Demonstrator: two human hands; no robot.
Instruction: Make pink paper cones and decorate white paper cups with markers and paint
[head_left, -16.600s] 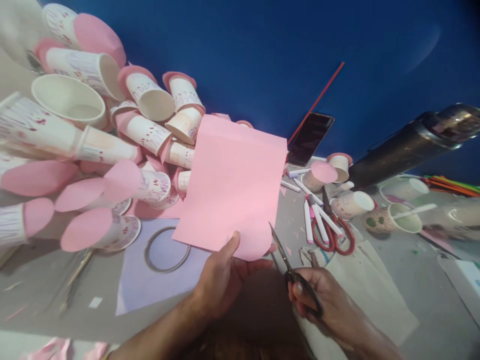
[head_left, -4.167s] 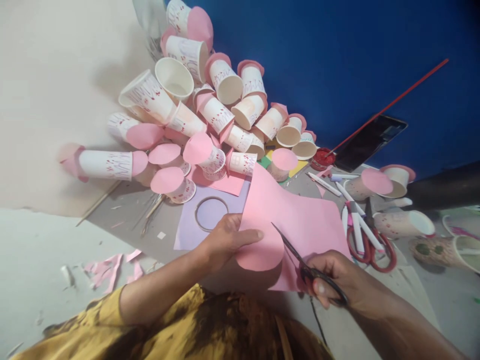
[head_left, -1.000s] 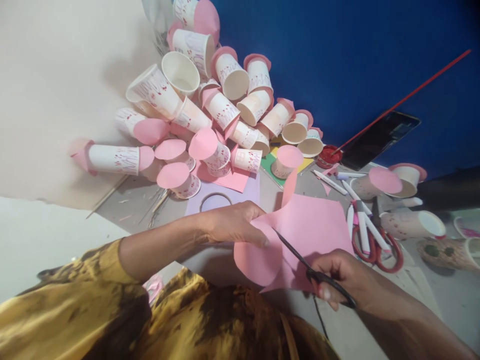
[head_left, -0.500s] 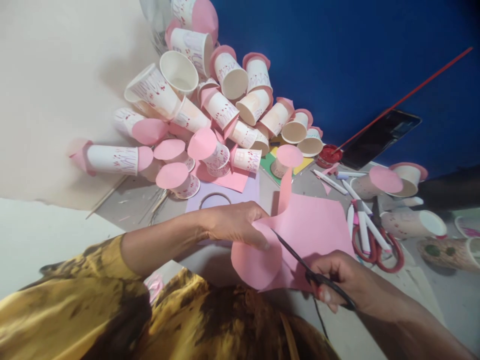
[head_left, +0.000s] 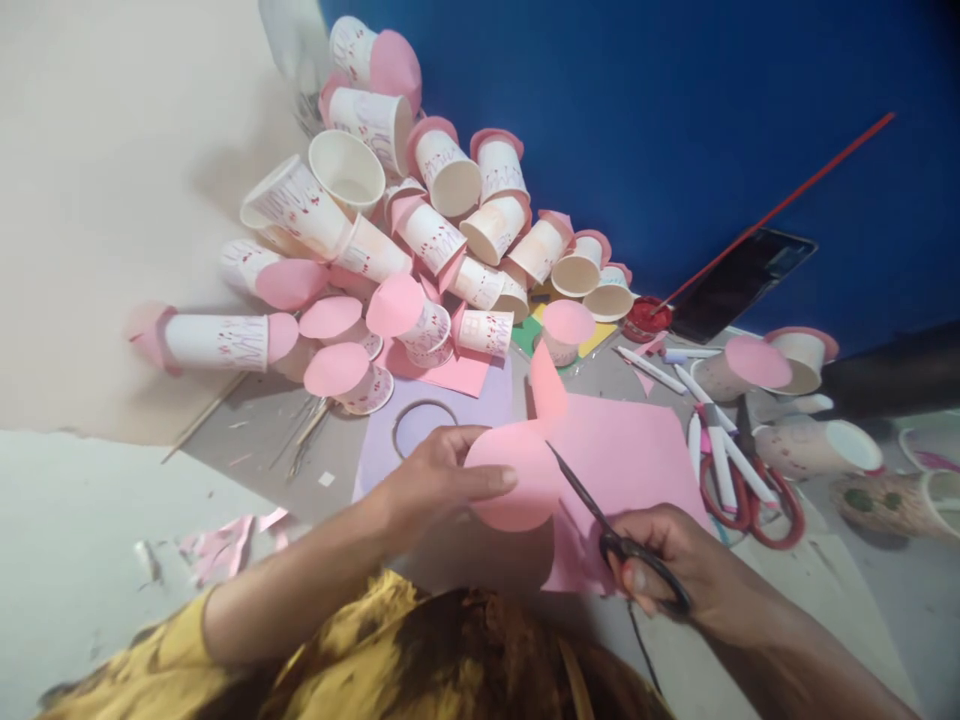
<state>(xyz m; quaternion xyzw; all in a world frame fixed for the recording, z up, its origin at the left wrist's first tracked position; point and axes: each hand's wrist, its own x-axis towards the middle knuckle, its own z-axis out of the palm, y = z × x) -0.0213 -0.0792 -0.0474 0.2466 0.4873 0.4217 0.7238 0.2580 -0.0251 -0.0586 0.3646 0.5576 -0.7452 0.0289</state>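
Note:
My left hand [head_left: 435, 480] pinches a round pink paper disc [head_left: 514, 487] between thumb and fingers. The disc lies beside the rest of the pink paper sheet [head_left: 630, 470], which rests on the grey table and has a curled strip [head_left: 546, 385] sticking up. My right hand [head_left: 675, 575] grips black-handled scissors [head_left: 600, 515]; their blades point up-left and touch the disc's right edge.
A heap of paper cups [head_left: 420, 230] with pink discs fills the back left. A metal ring [head_left: 424, 425] lies on lilac paper. Red scissors [head_left: 750, 490], white markers [head_left: 712, 450], a phone [head_left: 739, 285], a red stick [head_left: 780, 205], a red paint pot [head_left: 645, 315]. Pink scraps [head_left: 225, 535] lie on the left.
The disc has come free of the sheet and my left hand has lifted it slightly up and turned it. The scissors stay beside it in my right hand.

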